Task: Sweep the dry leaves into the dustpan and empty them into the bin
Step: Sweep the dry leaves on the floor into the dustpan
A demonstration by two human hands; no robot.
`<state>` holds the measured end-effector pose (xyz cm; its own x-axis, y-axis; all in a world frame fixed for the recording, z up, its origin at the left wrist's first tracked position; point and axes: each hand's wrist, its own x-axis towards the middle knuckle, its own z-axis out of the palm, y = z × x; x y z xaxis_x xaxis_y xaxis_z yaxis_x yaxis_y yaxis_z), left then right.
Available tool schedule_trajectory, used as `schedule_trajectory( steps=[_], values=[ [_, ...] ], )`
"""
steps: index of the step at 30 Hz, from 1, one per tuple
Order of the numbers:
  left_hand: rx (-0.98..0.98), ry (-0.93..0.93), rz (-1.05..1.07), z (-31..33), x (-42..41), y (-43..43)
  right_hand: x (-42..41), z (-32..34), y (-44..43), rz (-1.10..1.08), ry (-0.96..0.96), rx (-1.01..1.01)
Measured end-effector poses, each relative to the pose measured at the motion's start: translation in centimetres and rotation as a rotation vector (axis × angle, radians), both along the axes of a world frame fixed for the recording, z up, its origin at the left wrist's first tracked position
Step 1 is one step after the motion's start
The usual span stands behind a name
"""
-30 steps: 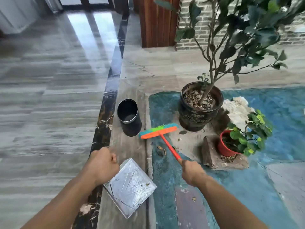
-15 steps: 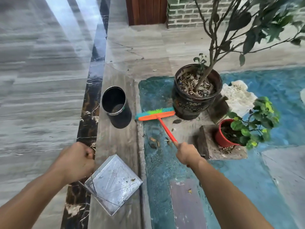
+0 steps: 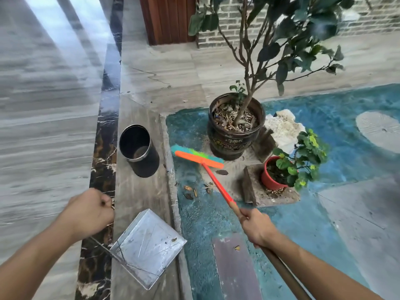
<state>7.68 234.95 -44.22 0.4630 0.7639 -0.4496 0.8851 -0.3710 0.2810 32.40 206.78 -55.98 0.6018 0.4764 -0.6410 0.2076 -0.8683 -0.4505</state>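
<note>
- The right hand (image 3: 256,229) is clenched around the handle of a long broom (image 3: 218,187), gripping where the brown wooden shaft meets the orange-red sleeve.
- The left hand (image 3: 89,214) is curled into a fist around a thin metal rod handle that runs down to the square silver sheet-metal dustpan (image 3: 149,246).
- The dustpan lies flat on the grey stone ledge (image 3: 138,191) just below and to the right of the left hand, with a few small specks of debris on its surface.
- The broom head, an orange bar with green and blue bristles (image 3: 198,155), rests on the floor well beyond the right hand, up and to its left, slightly blurred.
- A scatter of brown dry leaves (image 3: 195,190) lies on the teal painted floor (image 3: 203,217) between the two hands and the broom head, just left of the shaft; one more leaf (image 3: 221,172) sits right beside the shaft near the head.
- A single leaf (image 3: 237,247) lies on a purplish patch just left of the right wrist.
- The black cylindrical bin with a shiny metal rim (image 3: 138,149) stands upright on the ledge, beyond the left hand and left of the broom head.
- Beyond the broom head stands a dark glazed pot holding a small tree (image 3: 236,126).
- Further from the right hand, up and to its right, a small red pot with a green leafy plant (image 3: 273,176) sits on a stone slab (image 3: 266,195).
</note>
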Motion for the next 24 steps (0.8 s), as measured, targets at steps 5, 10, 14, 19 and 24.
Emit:
schedule_trajectory(
  steps=[5,10,14,19,24],
  values=[
    [-0.004,-0.033,0.0,-0.8,-0.3,-0.6,1.5,-4.2,3.6,-0.007,-0.056,-0.152],
    [-0.021,-0.054,-0.046,-1.0,0.4,-1.8,-2.0,-4.9,-0.6,-0.078,0.047,-0.232],
    [-0.06,-0.071,-0.083,0.0,1.2,-2.8,-2.5,-1.2,-5.6,-0.251,0.28,-0.111],
    [-0.068,-0.084,-0.073,0.6,1.0,-2.3,-2.6,3.0,-8.5,-0.37,0.355,0.052],
    [-0.054,-0.057,-0.056,0.3,0.1,-1.7,-1.9,0.5,-0.2,0.034,-0.048,-0.047]
  ],
)
